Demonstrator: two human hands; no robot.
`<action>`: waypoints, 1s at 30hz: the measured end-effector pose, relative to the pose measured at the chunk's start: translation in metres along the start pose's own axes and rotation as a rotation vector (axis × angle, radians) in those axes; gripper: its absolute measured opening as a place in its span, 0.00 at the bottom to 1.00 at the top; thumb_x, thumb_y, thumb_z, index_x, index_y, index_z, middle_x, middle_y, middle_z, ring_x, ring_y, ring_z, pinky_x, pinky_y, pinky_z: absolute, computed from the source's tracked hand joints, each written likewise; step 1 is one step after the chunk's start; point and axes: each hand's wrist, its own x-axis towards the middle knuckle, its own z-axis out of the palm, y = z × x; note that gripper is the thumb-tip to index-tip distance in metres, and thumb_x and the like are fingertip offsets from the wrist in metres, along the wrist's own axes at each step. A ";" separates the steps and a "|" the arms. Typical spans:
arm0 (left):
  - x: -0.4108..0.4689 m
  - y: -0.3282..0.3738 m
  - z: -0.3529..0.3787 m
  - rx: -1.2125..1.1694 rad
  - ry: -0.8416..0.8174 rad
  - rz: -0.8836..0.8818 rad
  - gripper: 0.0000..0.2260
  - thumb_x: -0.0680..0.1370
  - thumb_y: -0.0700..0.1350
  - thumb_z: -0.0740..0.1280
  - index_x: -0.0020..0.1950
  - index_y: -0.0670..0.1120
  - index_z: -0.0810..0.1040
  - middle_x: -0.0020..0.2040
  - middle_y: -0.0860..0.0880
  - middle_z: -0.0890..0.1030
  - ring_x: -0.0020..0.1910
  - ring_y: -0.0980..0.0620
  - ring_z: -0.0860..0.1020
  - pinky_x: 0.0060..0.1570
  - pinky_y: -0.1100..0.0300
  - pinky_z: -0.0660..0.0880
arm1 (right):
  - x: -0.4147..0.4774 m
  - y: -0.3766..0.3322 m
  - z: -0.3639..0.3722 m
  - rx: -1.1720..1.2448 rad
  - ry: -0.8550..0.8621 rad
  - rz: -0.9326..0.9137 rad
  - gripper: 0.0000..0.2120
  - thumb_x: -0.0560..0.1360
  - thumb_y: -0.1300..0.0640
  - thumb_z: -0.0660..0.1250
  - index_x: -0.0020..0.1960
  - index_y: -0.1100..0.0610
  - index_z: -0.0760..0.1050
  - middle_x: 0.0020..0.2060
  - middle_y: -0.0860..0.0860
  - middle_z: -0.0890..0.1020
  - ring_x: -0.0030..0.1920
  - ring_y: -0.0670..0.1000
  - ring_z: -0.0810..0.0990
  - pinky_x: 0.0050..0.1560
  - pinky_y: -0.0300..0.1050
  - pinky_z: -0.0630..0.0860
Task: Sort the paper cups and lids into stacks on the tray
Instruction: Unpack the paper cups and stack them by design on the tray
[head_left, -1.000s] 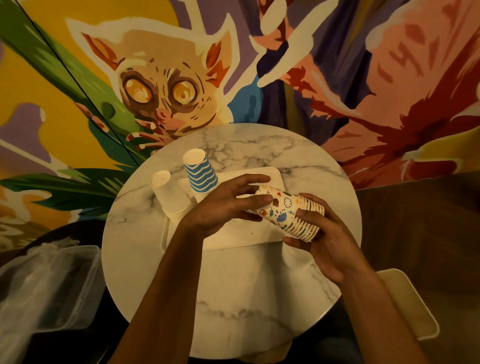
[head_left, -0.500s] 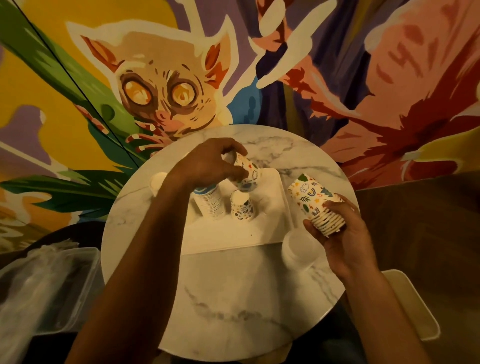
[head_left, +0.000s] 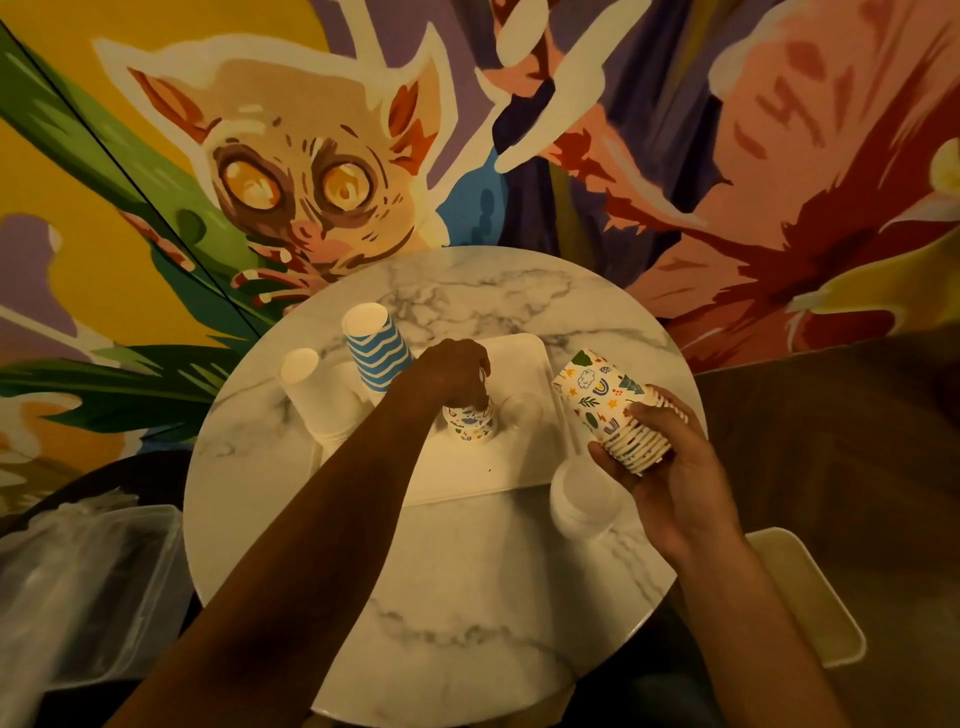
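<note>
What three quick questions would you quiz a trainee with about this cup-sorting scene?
1. True or false: the right hand holds a stack of patterned cups.
2. Where are the white lids? A) on the marble table beside the tray B) on the tray C) inside the blue-striped cups
3. Which hand grips the patterned cup standing on the tray?
Key: 1 true; 2 A; 3 left hand.

No legible text (patterned cups (head_left: 610, 410) wordless)
</note>
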 end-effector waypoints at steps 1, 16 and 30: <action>0.001 -0.001 0.003 -0.001 -0.008 0.000 0.25 0.71 0.45 0.79 0.66 0.50 0.78 0.67 0.47 0.77 0.62 0.46 0.78 0.51 0.58 0.75 | 0.000 0.000 0.000 0.000 -0.007 0.001 0.24 0.65 0.59 0.74 0.61 0.52 0.77 0.61 0.57 0.83 0.57 0.61 0.85 0.50 0.55 0.84; -0.067 0.032 -0.058 -0.817 -0.264 0.330 0.25 0.77 0.55 0.69 0.75 0.59 0.70 0.69 0.56 0.76 0.64 0.56 0.78 0.53 0.58 0.82 | -0.008 0.001 0.007 -0.113 -0.140 0.070 0.24 0.66 0.57 0.75 0.62 0.51 0.80 0.57 0.54 0.85 0.57 0.60 0.85 0.44 0.54 0.83; -0.070 0.019 -0.079 -0.662 -0.302 0.396 0.19 0.75 0.39 0.75 0.65 0.49 0.81 0.63 0.51 0.81 0.59 0.51 0.82 0.54 0.55 0.82 | -0.009 -0.003 0.008 -0.083 -0.154 0.063 0.24 0.66 0.59 0.75 0.62 0.53 0.80 0.57 0.56 0.85 0.56 0.60 0.86 0.42 0.52 0.84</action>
